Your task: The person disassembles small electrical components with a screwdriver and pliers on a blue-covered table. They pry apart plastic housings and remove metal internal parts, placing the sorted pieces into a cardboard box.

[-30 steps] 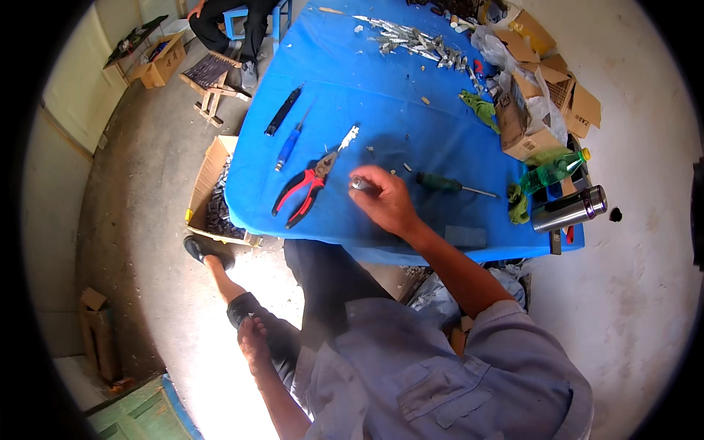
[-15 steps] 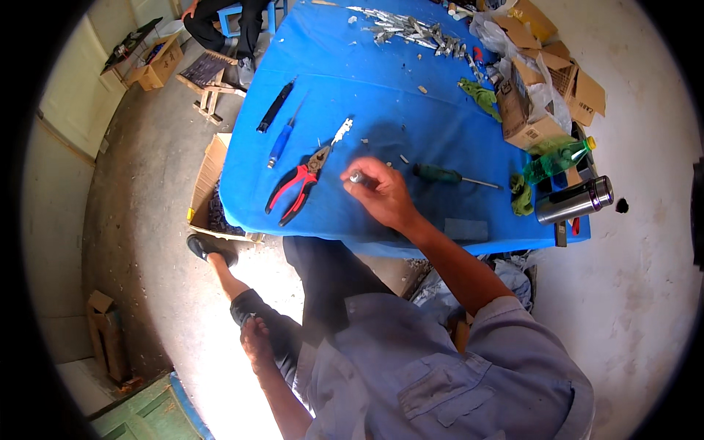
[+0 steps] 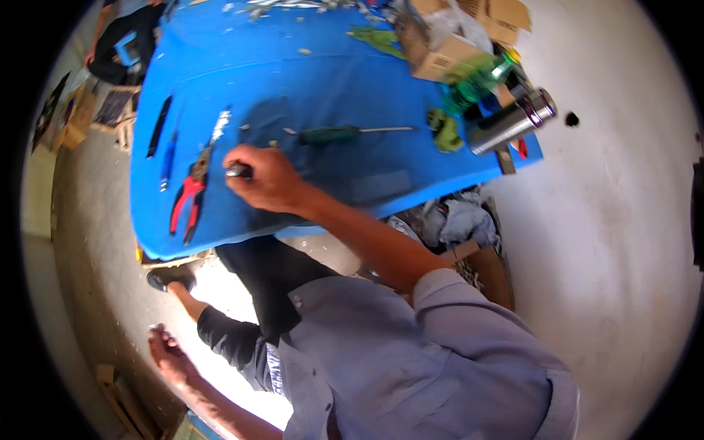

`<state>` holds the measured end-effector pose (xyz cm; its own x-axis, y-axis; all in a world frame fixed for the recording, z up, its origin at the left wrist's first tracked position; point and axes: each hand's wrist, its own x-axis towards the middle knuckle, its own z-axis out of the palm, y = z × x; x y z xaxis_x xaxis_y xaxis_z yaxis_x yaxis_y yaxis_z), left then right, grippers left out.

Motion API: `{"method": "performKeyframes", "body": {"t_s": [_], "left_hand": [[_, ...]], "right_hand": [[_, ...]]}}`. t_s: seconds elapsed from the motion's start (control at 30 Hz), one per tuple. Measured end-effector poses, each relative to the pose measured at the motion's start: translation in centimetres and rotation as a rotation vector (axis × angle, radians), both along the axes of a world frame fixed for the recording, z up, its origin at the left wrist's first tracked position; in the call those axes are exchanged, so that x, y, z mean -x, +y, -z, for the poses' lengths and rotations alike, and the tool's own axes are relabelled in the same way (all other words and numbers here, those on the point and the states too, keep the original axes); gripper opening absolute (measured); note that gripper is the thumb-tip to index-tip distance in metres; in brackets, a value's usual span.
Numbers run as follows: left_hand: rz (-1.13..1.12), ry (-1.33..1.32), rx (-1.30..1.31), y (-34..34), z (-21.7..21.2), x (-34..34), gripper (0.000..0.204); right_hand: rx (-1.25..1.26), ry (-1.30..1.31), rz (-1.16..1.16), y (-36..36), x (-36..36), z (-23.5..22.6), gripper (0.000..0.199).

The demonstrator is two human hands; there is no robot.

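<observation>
My right hand (image 3: 268, 182) hangs over the blue-covered table (image 3: 352, 176), its fingers closed round a small thing with a round metal end (image 3: 240, 170); the rest is hidden in the fist. Just left of it lie red-and-black pliers (image 3: 192, 189), with pale flakes by their jaws. A blue-handled screwdriver (image 3: 169, 161) and a slim black tool (image 3: 159, 126) lie further left. Beyond my right wrist rests a green-handled screwdriver (image 3: 330, 135). Away from the table, low on the left, my left hand (image 3: 171, 359) is closed, with a small pale thing at its fingertips too blurred to name.
On the table's right stand a cardboard box (image 3: 433, 62), a green bottle (image 3: 466, 92), a steel flask (image 3: 510, 123) and a green rag (image 3: 444, 130). Grey strips (image 3: 293, 6) lie at the far edge. Another person (image 3: 121, 44) sits at far left. Boxes and bags sit under the table.
The view has swung right, so the table appears further left. My left hand has moved outward from beside my knee to over the floor. My right hand still holds the metal-ended thing.
</observation>
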<state>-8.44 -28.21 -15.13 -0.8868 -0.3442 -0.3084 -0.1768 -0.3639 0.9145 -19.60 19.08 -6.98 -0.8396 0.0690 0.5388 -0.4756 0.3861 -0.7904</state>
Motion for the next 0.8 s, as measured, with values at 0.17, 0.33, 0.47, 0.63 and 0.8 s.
{"method": "performKeyframes", "body": {"t_s": [0.17,0.33,0.47,0.63,0.8], "left_hand": [[0.258,0.259,0.240,7.1,-11.2,6.1,0.017],[0.555,0.390,0.271,17.9,-17.3,10.9,0.016],[0.726,0.480,0.394,30.7,-20.6,10.8,0.020],[1.468,0.791,0.565,45.8,-24.4,-4.4,0.026],[1.352,0.893,0.638,47.5,-24.7,-7.1,0.027]], "right_hand": [[-0.048,0.066,0.087,-0.4,0.3,0.5,0.020],[-0.063,-0.003,0.149,-1.2,0.3,0.4,0.022],[-0.076,-0.016,0.204,-1.2,0.7,1.0,0.023],[0.027,-0.026,0.221,-1.3,1.8,1.9,0.022],[0.182,-0.115,0.405,-2.8,-1.5,-1.9,0.023]]}}
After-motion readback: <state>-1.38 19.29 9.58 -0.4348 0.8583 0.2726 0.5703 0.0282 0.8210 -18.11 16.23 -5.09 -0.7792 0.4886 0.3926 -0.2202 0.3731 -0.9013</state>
